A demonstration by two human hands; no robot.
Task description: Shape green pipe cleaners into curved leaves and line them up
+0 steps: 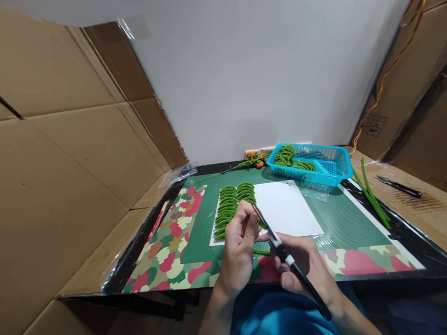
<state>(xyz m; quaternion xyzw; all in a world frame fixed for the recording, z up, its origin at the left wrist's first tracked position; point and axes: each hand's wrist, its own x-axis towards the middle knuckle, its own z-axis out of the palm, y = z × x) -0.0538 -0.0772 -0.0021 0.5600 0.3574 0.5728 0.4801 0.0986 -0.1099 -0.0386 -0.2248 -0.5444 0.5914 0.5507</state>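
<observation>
My left hand (pixel 241 241) is closed, pinching a green fuzzy piece (pixel 263 224), apparently a bent chenille stem, mostly hidden by the fingers. In my right hand (pixel 304 260) is a slim black-handled tool (pixel 291 262) with long narrow jaws, slanting up to the left. Its jaws lie right at the left fingertips. Two columns of curved green chenille pieces (pixel 227 211) cover the left part of a white sheet (pixel 284 208) just beyond my hands. Below my hands shows a short length of green stem (pixel 261 252).
A blue plastic basket (pixel 341 164) with more green pieces stands at the back right. Orange-flowered stems (pixel 255 159) lie beside it. Straight green stems (pixel 372 197) and a black-handled cutting tool (pixel 401 186) are at the right. Cardboard walls (pixel 57 108) flank the patterned mat (pixel 201 279).
</observation>
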